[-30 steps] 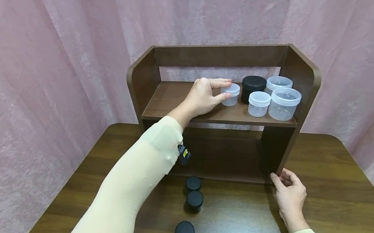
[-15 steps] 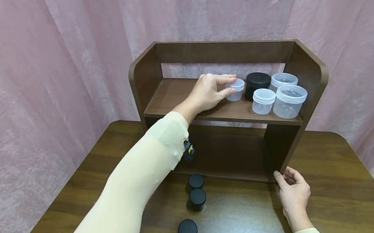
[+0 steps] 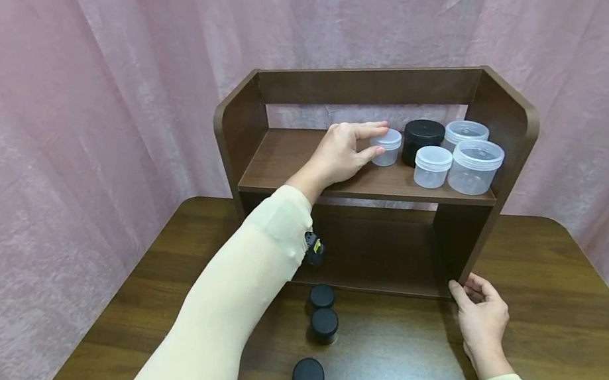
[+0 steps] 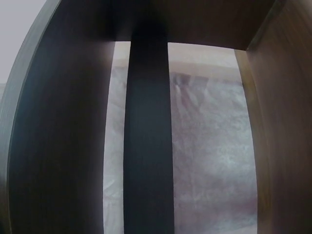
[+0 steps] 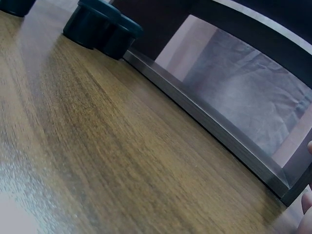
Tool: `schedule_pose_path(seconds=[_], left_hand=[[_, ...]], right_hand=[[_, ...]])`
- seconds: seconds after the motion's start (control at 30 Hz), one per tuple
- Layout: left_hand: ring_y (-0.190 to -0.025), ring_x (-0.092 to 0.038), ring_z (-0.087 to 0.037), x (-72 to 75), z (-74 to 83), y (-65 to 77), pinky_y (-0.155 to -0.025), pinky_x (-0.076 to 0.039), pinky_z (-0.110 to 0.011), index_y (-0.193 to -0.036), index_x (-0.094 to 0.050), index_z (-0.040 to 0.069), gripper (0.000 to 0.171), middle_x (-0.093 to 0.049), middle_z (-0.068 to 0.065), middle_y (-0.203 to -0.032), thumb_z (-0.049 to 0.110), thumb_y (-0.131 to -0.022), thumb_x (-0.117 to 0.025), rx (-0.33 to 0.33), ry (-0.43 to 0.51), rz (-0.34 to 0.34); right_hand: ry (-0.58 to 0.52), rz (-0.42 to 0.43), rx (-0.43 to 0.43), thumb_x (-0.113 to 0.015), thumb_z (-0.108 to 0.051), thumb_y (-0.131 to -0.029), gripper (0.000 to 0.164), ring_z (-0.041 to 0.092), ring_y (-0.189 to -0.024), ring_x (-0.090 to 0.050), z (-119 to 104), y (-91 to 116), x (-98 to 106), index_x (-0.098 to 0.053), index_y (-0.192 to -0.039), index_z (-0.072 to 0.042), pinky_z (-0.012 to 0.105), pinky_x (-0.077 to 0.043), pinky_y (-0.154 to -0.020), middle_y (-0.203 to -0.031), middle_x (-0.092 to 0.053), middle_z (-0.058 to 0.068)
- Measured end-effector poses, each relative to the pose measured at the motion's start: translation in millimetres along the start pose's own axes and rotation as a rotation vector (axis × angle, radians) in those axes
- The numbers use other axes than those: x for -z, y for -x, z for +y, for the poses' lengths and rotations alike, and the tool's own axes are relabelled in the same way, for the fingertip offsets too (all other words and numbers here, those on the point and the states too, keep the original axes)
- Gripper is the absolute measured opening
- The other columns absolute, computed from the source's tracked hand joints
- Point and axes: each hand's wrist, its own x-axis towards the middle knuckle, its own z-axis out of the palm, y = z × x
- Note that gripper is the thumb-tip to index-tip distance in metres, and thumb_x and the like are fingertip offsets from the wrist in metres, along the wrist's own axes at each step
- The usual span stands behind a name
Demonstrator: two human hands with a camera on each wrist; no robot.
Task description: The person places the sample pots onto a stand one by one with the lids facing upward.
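In the head view a small clear jar with a translucent lid stands upright on the upper board of a brown wooden shelf. My left hand pinches it from the left, thumb in front and fingers over the lid's far side. Low down at the right side panel, my right hand grips the shelf's front corner, with the thumb on the front edge and fingers behind. The right wrist view shows only bits of its fingers at the edge. The left wrist view looks into the lower shelf and shows no hand.
Right of the held jar stand a black jar, another small clear jar and two larger clear jars, one being the front large jar. Three black-lidded jars, the nearest jar among them, stand on the wooden table before the shelf.
The head view has shifted slightly, so the scene sits a little further right in it. Both hands keep their holds, and the jars keep their places on the shelf.
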Motion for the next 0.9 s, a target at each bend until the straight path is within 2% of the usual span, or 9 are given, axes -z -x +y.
schedule_pose_path(seconds=[0.4,0.53,0.73,0.9], left_hand=[[-0.126,-0.045,0.002,-0.2,0.1,-0.3,-0.102,-0.029,-0.009,-0.128,-0.063,0.013,0.040,-0.057,0.010,-0.133,0.020,-0.090,-0.069,0.040,-0.043,-0.008],[-0.126,-0.044,0.002,-1.6,0.9,0.2,-0.102,-0.029,-0.010,-0.129,-0.062,0.013,0.041,-0.056,0.009,-0.134,0.022,-0.090,-0.069,0.038,-0.032,-0.020],[-0.125,-0.047,-0.001,0.7,-0.5,1.2,-0.102,-0.032,-0.013,-0.127,-0.064,0.010,0.040,-0.058,0.006,-0.133,0.019,-0.089,-0.071,0.024,-0.022,0.022],[-0.125,-0.048,-0.003,-0.1,-1.4,0.7,-0.101,-0.033,-0.013,-0.127,-0.064,0.009,0.040,-0.059,0.004,-0.132,0.020,-0.089,-0.071,0.004,-0.032,0.023]], right_hand=[[0.000,0.006,-0.007,-0.076,-0.019,-0.084,0.037,-0.001,-0.082,-0.053,1.3,0.3,-0.4,-0.065,-0.115,-0.002,0.009,-0.043,-0.062,-0.091,-0.060,-0.011],[-0.004,0.019,-0.013,-0.076,-0.018,-0.083,0.037,0.000,-0.082,-0.053,1.1,3.1,1.0,-0.064,-0.115,-0.002,0.009,-0.043,-0.061,-0.090,-0.059,-0.010],[-0.008,0.021,0.018,-0.075,-0.019,-0.084,0.038,0.001,-0.082,-0.054,-1.5,2.3,-0.9,-0.064,-0.115,-0.001,0.010,-0.043,-0.063,-0.091,-0.059,-0.010],[0.005,0.040,0.026,-0.076,-0.017,-0.083,0.036,-0.001,-0.079,-0.055,-0.7,1.6,-0.5,-0.065,-0.113,-0.001,0.009,-0.042,-0.065,-0.087,-0.059,-0.014]])
